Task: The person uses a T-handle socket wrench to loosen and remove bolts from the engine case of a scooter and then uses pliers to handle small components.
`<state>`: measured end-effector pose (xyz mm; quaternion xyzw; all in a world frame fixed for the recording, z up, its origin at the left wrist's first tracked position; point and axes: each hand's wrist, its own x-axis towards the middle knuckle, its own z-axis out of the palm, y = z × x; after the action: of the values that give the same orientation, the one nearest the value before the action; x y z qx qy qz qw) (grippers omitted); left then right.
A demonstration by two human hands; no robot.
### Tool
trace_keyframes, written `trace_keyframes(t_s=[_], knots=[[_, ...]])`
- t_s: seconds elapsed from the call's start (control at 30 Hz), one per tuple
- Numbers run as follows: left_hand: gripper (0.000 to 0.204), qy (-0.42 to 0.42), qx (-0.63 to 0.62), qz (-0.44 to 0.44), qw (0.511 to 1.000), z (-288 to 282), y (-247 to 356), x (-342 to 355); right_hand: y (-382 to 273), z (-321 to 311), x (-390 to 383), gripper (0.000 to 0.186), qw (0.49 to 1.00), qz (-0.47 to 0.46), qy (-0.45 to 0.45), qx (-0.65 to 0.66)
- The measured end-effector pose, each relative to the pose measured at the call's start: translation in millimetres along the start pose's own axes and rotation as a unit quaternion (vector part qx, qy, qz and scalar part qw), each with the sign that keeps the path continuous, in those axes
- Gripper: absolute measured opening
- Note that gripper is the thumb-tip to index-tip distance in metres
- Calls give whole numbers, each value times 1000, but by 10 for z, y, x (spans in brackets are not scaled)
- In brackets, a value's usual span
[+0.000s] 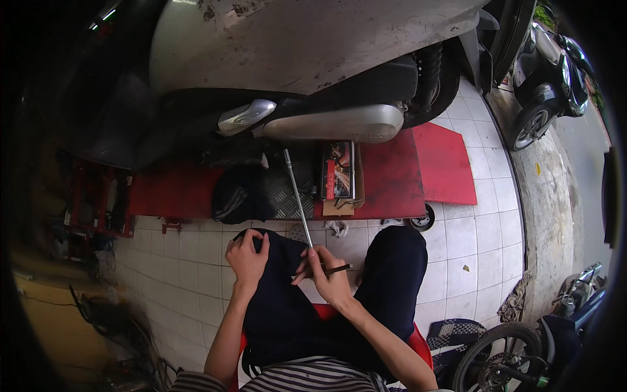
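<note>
My left hand [248,261] rests on my left knee, fingers loosely bent and a little apart, holding no tool. My right hand [326,279], between my knees, grips a long chrome T-handle wrench [295,189] near its dark crossbar. The wrench points up toward the scooter's underside, crossing a patterned metal plate [302,201] on a red lift platform [385,183]. Above stands a grimy silver scooter [307,39] with a long silver lower cover [333,122]. A picture-printed box [339,168] lies on the platform right of the wrench, beside a dark bundle [238,193].
I sit on a red seat [419,341] on white tiles [460,268]. Red metal parts [98,202] are at left, dark equipment [104,326] lower left. A motorbike wheel [490,362] is at lower right; another scooter [548,91] stands by the concrete edge [548,196]. A small wheel [423,217] lies near the platform.
</note>
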<state>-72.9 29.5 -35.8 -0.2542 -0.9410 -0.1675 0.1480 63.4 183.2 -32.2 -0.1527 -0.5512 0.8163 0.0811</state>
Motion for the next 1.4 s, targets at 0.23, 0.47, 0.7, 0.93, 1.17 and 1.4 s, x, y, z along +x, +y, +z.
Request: trace_keyframes(t_s=[0.23, 0.47, 0.7, 0.93, 1.17, 1.4], knots=[[17, -24, 40, 15, 999, 145, 146, 158, -388, 160, 491, 24, 994, -72, 35, -76], [20, -31, 38, 24, 999, 167, 105, 176, -457, 354, 833, 19, 993, -81, 38, -83], [14, -8, 29, 48, 998, 158, -86, 115, -394, 617, 826, 19, 992, -102, 66, -33], [20, -37, 17, 29, 999, 127, -130, 72, -497, 743, 890, 34, 893, -138, 43, -426], [29, 19, -142, -88, 986, 132, -192, 107, -772, 735, 882, 43, 888, -144, 72, -432], [45, 85, -594, -203, 773, -874, 200, 561, -901, 746, 855, 36, 760, -219, 83, -606]])
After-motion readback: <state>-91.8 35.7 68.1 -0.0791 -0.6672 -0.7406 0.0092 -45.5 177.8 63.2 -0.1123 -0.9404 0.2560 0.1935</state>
